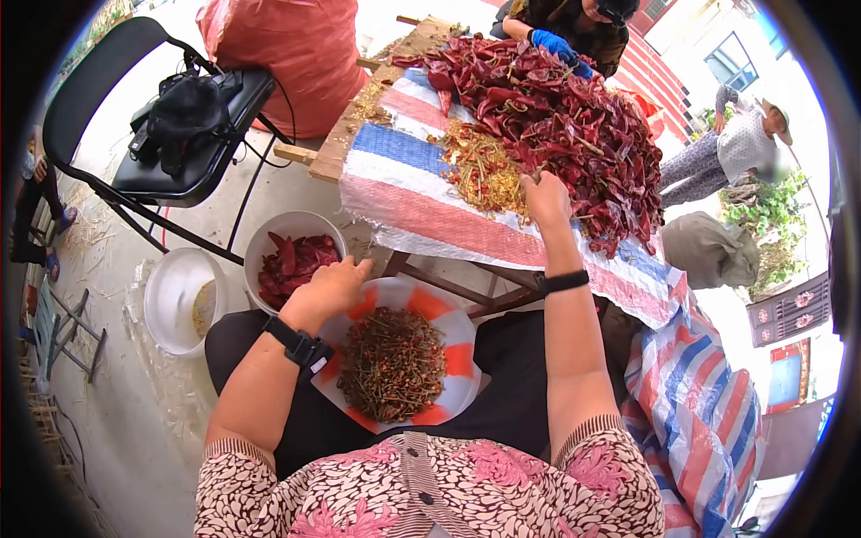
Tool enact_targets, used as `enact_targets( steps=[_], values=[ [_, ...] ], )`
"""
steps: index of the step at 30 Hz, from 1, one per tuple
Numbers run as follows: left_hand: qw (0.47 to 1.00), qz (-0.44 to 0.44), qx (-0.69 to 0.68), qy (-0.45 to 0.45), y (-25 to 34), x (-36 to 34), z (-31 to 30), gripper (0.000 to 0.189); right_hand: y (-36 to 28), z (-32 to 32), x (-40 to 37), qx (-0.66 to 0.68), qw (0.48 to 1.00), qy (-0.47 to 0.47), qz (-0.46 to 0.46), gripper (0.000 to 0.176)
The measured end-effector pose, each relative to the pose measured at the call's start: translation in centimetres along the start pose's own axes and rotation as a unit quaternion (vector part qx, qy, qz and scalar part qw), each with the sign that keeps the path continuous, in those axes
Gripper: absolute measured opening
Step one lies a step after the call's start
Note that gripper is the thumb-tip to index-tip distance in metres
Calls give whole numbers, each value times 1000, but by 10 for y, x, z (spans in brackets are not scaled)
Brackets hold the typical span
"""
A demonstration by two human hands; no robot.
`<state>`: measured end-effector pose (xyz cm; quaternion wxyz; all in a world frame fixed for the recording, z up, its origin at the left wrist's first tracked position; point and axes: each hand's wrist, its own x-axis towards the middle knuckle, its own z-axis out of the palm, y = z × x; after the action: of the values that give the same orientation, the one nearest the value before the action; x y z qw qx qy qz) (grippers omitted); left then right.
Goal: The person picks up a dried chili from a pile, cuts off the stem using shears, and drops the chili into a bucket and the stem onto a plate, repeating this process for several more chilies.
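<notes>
My left hand [330, 289] is over the right edge of a white bowl [296, 224] that holds dried red peppers [291, 267]. Its fingers are partly spread, with nothing visible in them. My right hand [546, 197] is at the near edge of a big heap of dried red peppers [574, 117], beside a pile of yellow seeds and stems [484, 170]. Its fingers are bent together; what they hold, if anything, is hidden. On my lap rests an orange-and-white basin [462, 359] full of stems and bits [390, 363].
A striped woven sheet [404, 188] covers the wooden table. At left stand a white tub [170, 300], a black folding chair [152, 179] with a bag, and a red sack [287, 54]. A blue-gloved co-worker [592, 31] works opposite; another person [740, 143] stands at right.
</notes>
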<state>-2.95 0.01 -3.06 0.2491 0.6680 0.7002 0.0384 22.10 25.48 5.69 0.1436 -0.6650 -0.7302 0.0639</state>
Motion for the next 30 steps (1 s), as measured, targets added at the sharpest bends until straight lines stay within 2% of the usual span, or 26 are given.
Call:
enact_targets(
  steps=[1,4,8,12,13,16,17,20,21,24,25,30],
  values=[
    [1000,1,3,-8,0,0,-1,61,-4,2,4,-25,999,-23,15,43],
    [1000,8,4,-17,1,0,-4,60,-10,11,13,-22,999,22,31,44],
    [1000,19,1,2,-6,0,-1,57,0,12,34,24,998,-49,20,45],
    [1000,3,12,-25,-7,0,-4,53,-22,17,31,72,987,-21,-140,36],
    [999,5,12,-29,-7,-1,-4,52,-38,9,16,92,982,-52,-154,35],
    [999,12,15,-38,-8,-4,-6,48,-53,28,17,40,982,-64,-174,39],
    [999,17,18,-39,-7,-5,-8,47,-56,31,15,-9,989,-61,-137,46],
    [999,17,16,-39,-7,-4,-6,46,-85,19,-19,-45,993,-22,-104,57],
    [999,15,15,-38,-7,-2,-5,46,-89,19,-22,-49,993,-39,-96,59],
    [999,20,22,-45,-6,-2,-7,45,-79,27,-1,-23,990,-73,-118,50],
    [998,24,21,-45,-6,-2,-7,45,-75,28,5,-14,989,-69,-132,42],
    [997,23,8,-66,-7,-2,-8,40,-52,28,32,102,985,-40,-136,35]
  ],
)
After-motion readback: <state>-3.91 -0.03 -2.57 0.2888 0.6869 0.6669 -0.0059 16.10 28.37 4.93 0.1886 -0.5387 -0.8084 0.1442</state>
